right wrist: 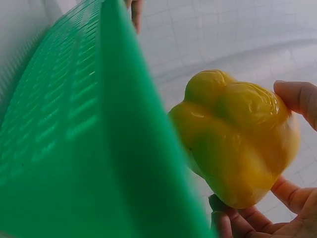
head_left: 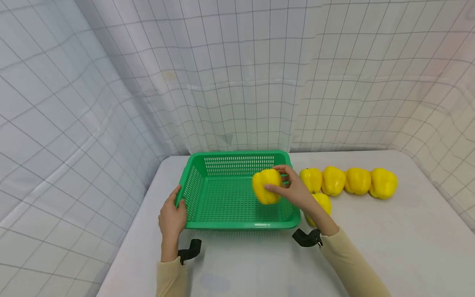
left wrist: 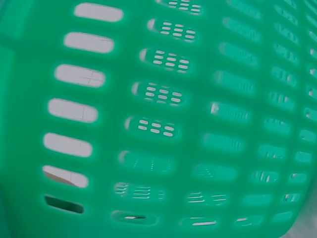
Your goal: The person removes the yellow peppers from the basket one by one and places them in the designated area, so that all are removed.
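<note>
A yellow bell pepper [head_left: 266,187] is held by my right hand [head_left: 293,189] over the right part of a green plastic basket [head_left: 243,225]. In the right wrist view the thumb lies on one side of the pepper [right wrist: 237,139] and the fingers [right wrist: 294,196] on the other, beyond the basket's rim. My left hand [head_left: 172,216] grips the basket's left rim, with the thumb on the inner side. Close up, the left wrist view is filled by the basket's slotted wall [left wrist: 109,119]; the left hand is hidden there.
Right of the basket, several yellow bell peppers [head_left: 357,181] stand in a row on the white table [head_left: 389,239]. Another yellow pepper [head_left: 323,202] lies in front of them, partly behind my right forearm. White grid-patterned sheeting [head_left: 237,82] hangs behind and at both sides.
</note>
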Available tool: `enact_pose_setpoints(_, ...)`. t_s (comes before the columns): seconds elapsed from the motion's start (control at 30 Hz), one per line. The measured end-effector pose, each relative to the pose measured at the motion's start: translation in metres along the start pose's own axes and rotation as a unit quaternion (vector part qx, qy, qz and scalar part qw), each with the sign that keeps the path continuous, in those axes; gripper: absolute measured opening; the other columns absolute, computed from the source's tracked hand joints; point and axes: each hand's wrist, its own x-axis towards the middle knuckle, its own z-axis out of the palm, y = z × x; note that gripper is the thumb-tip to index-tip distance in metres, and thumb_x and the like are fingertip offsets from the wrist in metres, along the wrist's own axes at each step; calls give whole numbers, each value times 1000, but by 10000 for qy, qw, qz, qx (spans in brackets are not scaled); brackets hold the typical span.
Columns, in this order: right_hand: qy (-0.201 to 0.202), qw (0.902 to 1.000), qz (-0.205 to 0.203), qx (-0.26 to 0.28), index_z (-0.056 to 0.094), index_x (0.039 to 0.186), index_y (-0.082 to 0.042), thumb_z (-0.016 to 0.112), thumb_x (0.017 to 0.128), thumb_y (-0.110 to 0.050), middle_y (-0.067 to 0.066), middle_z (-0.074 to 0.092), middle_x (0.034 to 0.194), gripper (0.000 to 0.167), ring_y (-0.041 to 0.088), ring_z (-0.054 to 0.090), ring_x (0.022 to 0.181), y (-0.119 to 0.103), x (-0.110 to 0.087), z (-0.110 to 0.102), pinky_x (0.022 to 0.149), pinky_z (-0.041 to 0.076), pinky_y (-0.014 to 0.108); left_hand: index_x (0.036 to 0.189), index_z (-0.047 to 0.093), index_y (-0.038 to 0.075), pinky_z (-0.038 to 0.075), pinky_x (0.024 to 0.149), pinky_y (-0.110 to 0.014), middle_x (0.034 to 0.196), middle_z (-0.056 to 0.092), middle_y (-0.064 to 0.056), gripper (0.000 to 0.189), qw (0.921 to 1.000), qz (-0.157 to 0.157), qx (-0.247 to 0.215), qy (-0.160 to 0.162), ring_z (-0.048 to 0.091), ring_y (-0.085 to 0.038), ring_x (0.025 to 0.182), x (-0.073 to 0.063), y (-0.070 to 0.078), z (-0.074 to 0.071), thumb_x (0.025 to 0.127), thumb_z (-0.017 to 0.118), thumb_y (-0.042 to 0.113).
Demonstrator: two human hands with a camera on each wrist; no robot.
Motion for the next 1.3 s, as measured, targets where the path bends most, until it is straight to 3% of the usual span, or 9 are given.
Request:
enact_pose_setpoints(0.1, 28, 9999, 127, -65, 41, 136, -17, 73, 82, -42, 10, 43, 130, 67, 29, 45, 107, 3, -4, -3, 80, 44, 40, 144, 43, 9, 38, 50, -38, 135, 47, -26, 47, 9997, 78, -123, -210, 54, -33, 71, 4, -1, -4, 97, 46, 8)
enact_pose_setpoints(0.2, 55, 9998, 202, -50, 39, 138, -18, 72, 83, -40, 11, 41, 131, 68, 30, 44, 110, 4, -7, -5, 83, 43, 42, 148, 35, 11, 43, 69, -46, 143, 37, -25, 50, 9963, 18, -564, -652, 53, -38, 101, 7, -4, -8, 99, 43, 8)
enact_pose_setpoints(0.3, 51, 9997, 227, 26, 39, 138, -17, 72, 84, -37, 12, 41, 133, 67, 31, 45, 109, 4, -11, -7, 84, 43, 43, 150, 28, 15, 36, 91, -49, 151, 26, -17, 52, 9869, -132, -1172, -1103, 35, -33, 128, 8, -8, -11, 100, 41, 7)
enact_pose_setpoints(0.4, 74, 9998, 183, 103, 40, 137, -17, 72, 84, -36, 12, 41, 133, 65, 31, 46, 106, 5, -13, -9, 84, 43, 42, 151, 26, 20, 28, 100, -48, 153, 22, -9, 53, 9788, -260, -1571, -1291, 21, -27, 137, 7, -12, -11, 101, 41, 8)
enact_pose_setpoints(0.8, 434, 9987, 31, 277, 42, 135, -13, 73, 83, -38, 9, 43, 130, 65, 28, 46, 109, 18, -24, -21, 89, 41, 42, 147, 37, 15, 29, 99, -57, 147, 34, -18, 50, 9918, -172, -1097, -629, 30, -38, 133, 2, -10, -5, 99, 46, 7)
enact_pose_setpoints(1.1, 783, 9962, 119, 362, 41, 135, -10, 70, 87, -34, 7, 44, 130, 61, 26, 44, 111, 29, -38, -37, 90, 39, 40, 145, 41, 14, 35, 93, -56, 144, 38, -20, 48, 9928, -228, -1106, -397, 40, -39, 125, -2, -12, -2, 98, 48, 9)
enact_pose_setpoints(1.3, 1160, 9915, 257, 523, 39, 138, -6, 68, 89, -29, 9, 41, 133, 61, 23, 41, 110, 31, -50, -53, 89, 38, 31, 145, 42, 13, 38, 89, -55, 142, 41, -21, 47, 9928, -197, -1141, -295, 44, -39, 121, -2, -12, 0, 98, 49, 9)
